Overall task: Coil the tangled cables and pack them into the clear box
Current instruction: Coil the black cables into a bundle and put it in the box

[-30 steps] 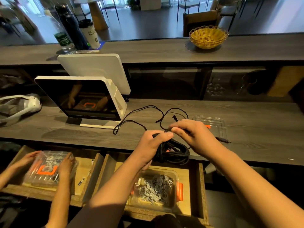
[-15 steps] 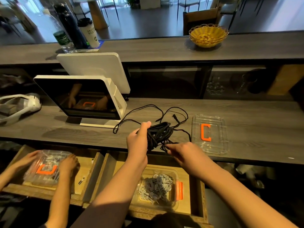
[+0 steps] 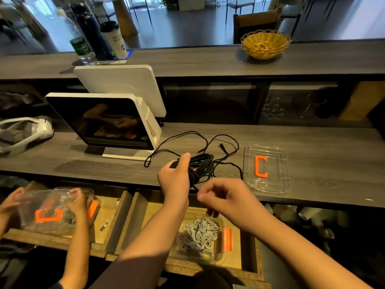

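Black cable [image 3: 200,165] bundle gripped in left hand [image 3: 175,180] above counter [image 3: 312,155] edge; loose strand pinched by right hand [image 3: 227,197], blurred. Box [image 3: 208,236] sits in drawer below.

I'm looking at a café or shop service counter: a white point-of-sale terminal [image 3: 116,122] stands on the table [image 3: 312,147], a takeaway cup [image 3: 115,41] and basket [image 3: 265,43] sit on the upper ledge, chairs beyond.

Grey counter [image 3: 312,147]: cable [image 3: 200,140], lid [image 3: 266,170], monitor [image 3: 104,122].
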The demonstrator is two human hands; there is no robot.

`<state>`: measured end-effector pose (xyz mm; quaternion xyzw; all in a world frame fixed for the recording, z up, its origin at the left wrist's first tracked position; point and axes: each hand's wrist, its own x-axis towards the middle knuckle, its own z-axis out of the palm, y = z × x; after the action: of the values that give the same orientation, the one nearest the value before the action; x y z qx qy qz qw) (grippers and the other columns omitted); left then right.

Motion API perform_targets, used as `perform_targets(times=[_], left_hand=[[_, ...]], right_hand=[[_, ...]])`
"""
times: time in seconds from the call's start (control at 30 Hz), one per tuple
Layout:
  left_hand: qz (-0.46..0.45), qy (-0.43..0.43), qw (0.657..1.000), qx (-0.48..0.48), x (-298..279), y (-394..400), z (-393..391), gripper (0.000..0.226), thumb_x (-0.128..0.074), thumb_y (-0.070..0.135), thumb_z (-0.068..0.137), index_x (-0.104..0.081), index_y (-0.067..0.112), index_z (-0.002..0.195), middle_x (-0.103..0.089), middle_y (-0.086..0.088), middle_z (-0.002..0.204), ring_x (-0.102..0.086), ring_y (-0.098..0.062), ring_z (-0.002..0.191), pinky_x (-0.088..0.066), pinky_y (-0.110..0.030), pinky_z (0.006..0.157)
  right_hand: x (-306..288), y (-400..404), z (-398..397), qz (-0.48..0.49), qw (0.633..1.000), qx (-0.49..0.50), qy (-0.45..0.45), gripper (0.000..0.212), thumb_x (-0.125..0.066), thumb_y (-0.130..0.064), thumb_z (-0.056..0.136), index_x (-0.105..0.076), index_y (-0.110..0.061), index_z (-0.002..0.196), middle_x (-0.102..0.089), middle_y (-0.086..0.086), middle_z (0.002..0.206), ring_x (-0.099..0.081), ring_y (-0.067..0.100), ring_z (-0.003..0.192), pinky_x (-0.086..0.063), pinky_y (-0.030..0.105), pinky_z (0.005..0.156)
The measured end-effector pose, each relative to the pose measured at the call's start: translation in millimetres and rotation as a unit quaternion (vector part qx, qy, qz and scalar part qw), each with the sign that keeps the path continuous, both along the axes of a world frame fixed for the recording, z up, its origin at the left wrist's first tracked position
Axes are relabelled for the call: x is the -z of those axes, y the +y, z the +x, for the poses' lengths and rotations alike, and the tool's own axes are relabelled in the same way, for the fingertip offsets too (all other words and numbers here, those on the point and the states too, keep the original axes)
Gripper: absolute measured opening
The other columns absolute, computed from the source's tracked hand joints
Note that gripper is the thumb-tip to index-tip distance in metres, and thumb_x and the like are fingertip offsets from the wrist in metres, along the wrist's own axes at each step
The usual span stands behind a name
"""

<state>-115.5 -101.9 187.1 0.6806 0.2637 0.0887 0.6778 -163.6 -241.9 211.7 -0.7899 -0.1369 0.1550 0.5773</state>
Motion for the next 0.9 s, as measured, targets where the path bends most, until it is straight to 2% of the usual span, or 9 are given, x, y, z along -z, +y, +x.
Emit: perform_targets(times=[0.07, 0.13, 0.2, 0.3, 0.43, 0.57, 0.7, 0.8, 0.9], left_hand=[[0.022, -0.014, 1.0, 0.013, 3, 1, -2, 0.035, -0.068, 0.029, 0.09, -0.056, 0.013, 0.062, -0.053, 0.006, 0.052, -0.049, -0.01, 0.05, -0.041, -0.024, 0.049], [0.032, -0.026, 0.999, 0.03, 3, 1, -4, 0.034, -0.067, 0.029, 0.091, -0.057, 0.013, 0.062, -0.055, 0.008, 0.05, -0.051, -0.004, 0.048, -0.04, -0.018, 0.046], [0.055, -0.042, 0.996, 0.053, 4, 0, -6, 0.034, -0.067, 0.03, 0.092, -0.059, 0.01, 0.065, -0.058, 0.002, 0.055, -0.053, -0.005, 0.05, -0.041, -0.016, 0.047], [0.09, -0.066, 0.99, 0.081, 6, -5, -12, 0.037, -0.067, 0.034, 0.093, -0.065, 0.001, 0.076, -0.064, -0.016, 0.068, -0.056, -0.011, 0.056, -0.044, -0.021, 0.05], [0.111, -0.088, 0.985, 0.098, 6, -8, -13, 0.036, -0.065, 0.033, 0.095, -0.061, 0.005, 0.072, -0.058, -0.004, 0.06, -0.052, -0.005, 0.052, -0.041, -0.02, 0.048], [0.135, -0.104, 0.98, 0.108, 8, -10, -14, 0.036, -0.062, 0.036, 0.096, -0.062, 0.005, 0.077, -0.061, -0.006, 0.065, -0.052, -0.004, 0.054, -0.039, -0.016, 0.048], [0.167, -0.106, 0.974, 0.11, 12, -11, -12, 0.041, -0.058, 0.043, 0.096, -0.062, 0.007, 0.078, -0.059, -0.009, 0.066, -0.048, -0.004, 0.054, -0.038, -0.016, 0.05], [0.174, -0.096, 0.974, 0.108, 16, -10, -13, 0.042, -0.055, 0.047, 0.095, -0.06, 0.011, 0.074, -0.055, -0.005, 0.063, -0.046, -0.003, 0.053, -0.036, -0.014, 0.051], [0.183, -0.084, 0.972, 0.118, 17, -10, -15, 0.04, -0.054, 0.044, 0.096, -0.053, 0.015, 0.07, -0.048, 0.001, 0.061, -0.045, -0.002, 0.052, -0.036, -0.012, 0.051]], right_hand=[[-5, -3, 1, 0.112, 0.992, 0.027, 0.059, 0.019, -0.073, -0.018, 0.084, -0.071, -0.016, 0.103, -0.073, -0.002, 0.08, -0.071, 0.012, 0.077, -0.057, 0.024, 0.073], [-2, -2, 2, 0.163, 0.983, 0.051, 0.073, 0.025, -0.072, -0.016, 0.084, -0.07, -0.016, 0.109, -0.075, 0.004, 0.09, -0.072, 0.015, 0.086, -0.055, 0.023, 0.079], [2, 4, 1, 0.145, 0.983, 0.104, 0.037, 0.016, -0.068, -0.013, 0.09, -0.073, -0.017, 0.105, -0.072, 0.008, 0.094, -0.07, 0.016, 0.086, -0.056, 0.025, 0.076], [8, 14, 0, 0.129, 0.975, 0.178, -0.014, 0.012, -0.062, -0.015, 0.096, -0.072, -0.018, 0.101, -0.07, 0.002, 0.089, -0.066, 0.015, 0.079, -0.056, 0.028, 0.067], [4, 21, 5, 0.126, 0.961, 0.242, -0.035, 0.017, -0.063, -0.016, 0.095, -0.063, -0.023, 0.111, -0.07, 0.002, 0.075, -0.067, 0.011, 0.069, -0.055, 0.024, 0.064], [9, 23, 8, 0.005, 0.956, 0.282, -0.077, 0.005, -0.064, -0.023, 0.095, -0.067, -0.024, 0.098, -0.067, -0.004, 0.071, -0.065, 0.009, 0.066, -0.055, 0.028, 0.06], [11, 23, 8, -0.106, 0.956, 0.25, -0.114, 0.018, -0.055, -0.021, 0.099, -0.071, -0.023, 0.108, -0.066, -0.015, 0.084, -0.062, 0.002, 0.079, -0.055, 0.03, 0.076], [7, 22, 13, -0.194, 0.951, 0.202, -0.132, 0.025, -0.052, -0.018, 0.1, -0.07, -0.02, 0.117, -0.071, -0.005, 0.098, -0.064, 0.009, 0.092, -0.053, 0.034, 0.089], [0, 17, 20, -0.249, 0.952, 0.139, -0.11, 0.029, -0.05, -0.019, 0.1, -0.067, -0.019, 0.124, -0.072, 0.002, 0.109, -0.064, 0.015, 0.101, -0.052, 0.035, 0.091]])
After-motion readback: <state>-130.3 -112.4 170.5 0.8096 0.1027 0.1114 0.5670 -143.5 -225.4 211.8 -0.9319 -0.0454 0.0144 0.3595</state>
